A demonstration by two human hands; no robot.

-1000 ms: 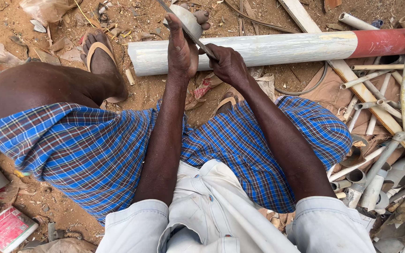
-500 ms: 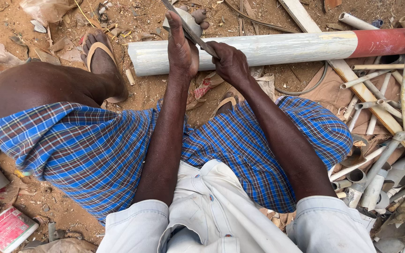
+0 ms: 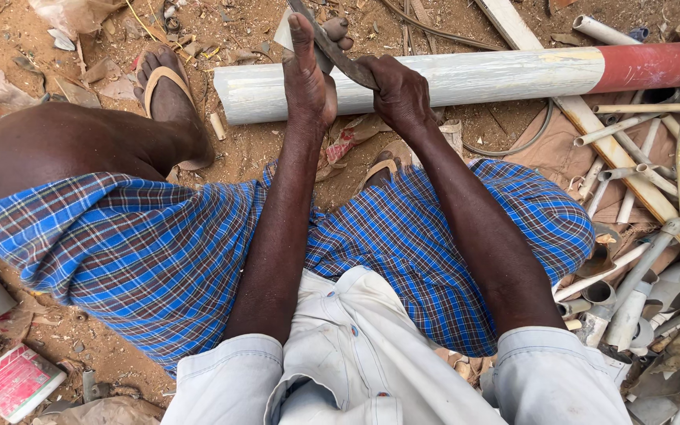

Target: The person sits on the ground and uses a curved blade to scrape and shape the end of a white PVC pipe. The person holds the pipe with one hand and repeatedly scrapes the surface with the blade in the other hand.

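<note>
I sit on sandy ground with a long white plastic pipe (image 3: 474, 79) with a red end lying across in front of me. My right hand (image 3: 395, 86) grips the handle of a dark metal blade (image 3: 320, 35) that slants up and away over the pipe. My left hand (image 3: 308, 75) reaches past the pipe and holds a pale flat piece (image 3: 285, 35) against the blade; its fingertips curl behind it. Both forearms stretch out over my blue checked shorts (image 3: 159, 252).
My left foot in a sandal (image 3: 167, 98) rests beside the pipe's left end. A heap of thin white pipes and offcuts (image 3: 647, 228) fills the right side. A wooden plank (image 3: 513, 24) lies behind the pipe. A red and white packet (image 3: 13, 382) lies at lower left.
Both hands have shifted slightly toward the far side of the pipe with the blade. The pale piece now sits farther behind my left hand.
</note>
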